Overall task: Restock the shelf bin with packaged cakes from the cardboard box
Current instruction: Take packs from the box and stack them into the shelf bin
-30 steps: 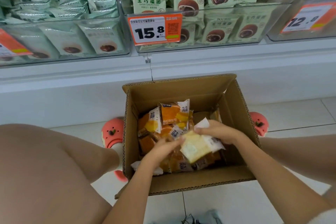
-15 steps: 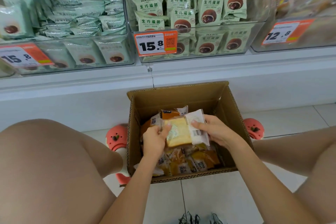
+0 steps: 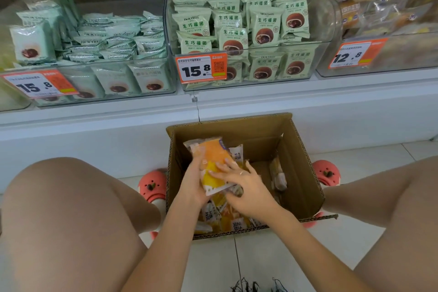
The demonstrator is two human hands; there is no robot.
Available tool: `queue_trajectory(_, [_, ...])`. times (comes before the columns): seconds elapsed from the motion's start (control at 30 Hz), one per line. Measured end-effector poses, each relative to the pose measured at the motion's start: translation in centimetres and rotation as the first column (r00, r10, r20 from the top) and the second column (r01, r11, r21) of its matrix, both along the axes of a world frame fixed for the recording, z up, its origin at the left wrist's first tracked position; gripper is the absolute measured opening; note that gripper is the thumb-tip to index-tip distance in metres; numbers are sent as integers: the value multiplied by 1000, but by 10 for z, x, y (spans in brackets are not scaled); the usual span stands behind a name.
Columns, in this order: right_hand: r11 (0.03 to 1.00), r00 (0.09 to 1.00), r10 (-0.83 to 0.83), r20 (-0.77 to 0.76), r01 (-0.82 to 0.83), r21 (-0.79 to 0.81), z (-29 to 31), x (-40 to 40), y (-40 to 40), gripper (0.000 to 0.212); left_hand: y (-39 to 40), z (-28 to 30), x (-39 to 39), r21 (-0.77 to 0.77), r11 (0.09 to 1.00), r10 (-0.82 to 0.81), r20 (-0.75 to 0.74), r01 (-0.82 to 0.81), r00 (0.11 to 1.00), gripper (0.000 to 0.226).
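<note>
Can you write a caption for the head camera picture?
Both hands lift orange cake packets from a cardboard box below shelf bins.

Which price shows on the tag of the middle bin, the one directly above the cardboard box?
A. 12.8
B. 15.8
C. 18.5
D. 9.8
B: the orange tag clipped to the front of the middle bin reads 15.8, and that bin sits straight above the box.
</note>
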State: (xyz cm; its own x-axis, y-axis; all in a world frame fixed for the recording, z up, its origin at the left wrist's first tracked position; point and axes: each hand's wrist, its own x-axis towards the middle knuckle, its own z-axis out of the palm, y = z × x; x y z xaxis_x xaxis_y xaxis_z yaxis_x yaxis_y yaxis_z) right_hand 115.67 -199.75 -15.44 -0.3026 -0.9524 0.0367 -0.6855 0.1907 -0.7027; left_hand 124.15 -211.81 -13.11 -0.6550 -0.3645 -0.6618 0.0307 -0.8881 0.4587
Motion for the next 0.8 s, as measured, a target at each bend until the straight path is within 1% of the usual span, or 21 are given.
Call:
queue_trajectory(0.03, [999,986,-39,160,42,-17,4,1,0,56,1,1,2,-34,999,-27,23,27,999,45])
queue_trajectory(0.07, [988,933,-114,340,142,-58,8,2,-1,57,3,-2,4,-67,997,-46,45,49,998,40])
queue_trajectory(0.1, [956,848,-197,492,278,-97,12,2,-1,54,3,-5,4,-84,995,-54,38,57,998,38])
queue_trajectory(0.13, [901,753,-267,602,417,-122,15,0,-1,46,4,-8,3,-94,994,-61,25,63,998,37])
queue_trajectory(0.17, [847,662,-331,672,522,-96,17,-3,-1,36,6,-8,2,-95,993,-72,13,73,997,38])
queue_trajectory(0.2, [820,576,-381,723,572,-23,18,-7,0,28,6,-10,1,-98,991,-92,5,92,996,39])
queue_trajectory(0.23, [821,497,-414,763,566,78,18,-11,2,23,6,-12,0,-108,987,-120,4,120,993,41])
queue_trajectory(0.27, [833,422,-437,794,524,179,16,-13,4,23,6,-14,0,-126,981,-151,0,150,988,45])
queue_trajectory(0.3, [841,382,-455,804,481,247,13,-15,6,26,7,-16,-1,-148,973,-175,6,174,985,50])
queue_trajectory(0.33, [844,390,-469,792,463,272,9,-15,8,29,7,-18,-1,-162,968,-192,10,191,981,55])
queue_trajectory(0.37, [844,427,-474,771,469,259,7,-16,8,30,7,-20,-2,-171,965,-201,12,200,980,57])
queue_trajectory(0.43, [854,524,-454,721,487,183,7,-20,8,27,7,-20,-2,-200,963,-181,11,180,983,57])
queue_trajectory(0.53, [900,676,-384,629,426,91,14,-32,11,17,3,-24,1,-238,969,-50,45,59,998,56])
queue_trajectory(0.57, [916,715,-364,596,392,88,16,-36,13,16,1,-25,3,-233,972,0,70,16,998,54])
queue_trajectory(0.6, [922,730,-356,583,374,95,16,-38,14,17,1,-26,4,-225,974,42,86,-22,995,50])
queue_trajectory(0.63, [921,716,-357,600,377,98,16,-40,16,19,0,-27,5,-210,976,79,90,-58,993,45])
queue_trajectory(0.67, [910,679,-367,636,403,95,15,-40,16,22,1,-27,4,-185,978,109,79,-93,991,41])
queue_trajectory(0.73, [865,544,-405,735,489,114,13,-39,16,25,2,-23,1,-120,982,150,43,-144,988,35])
queue_trajectory(0.8, [832,394,-416,820,529,168,9,-34,13,27,3,-21,0,-66,982,181,28,-179,983,34])
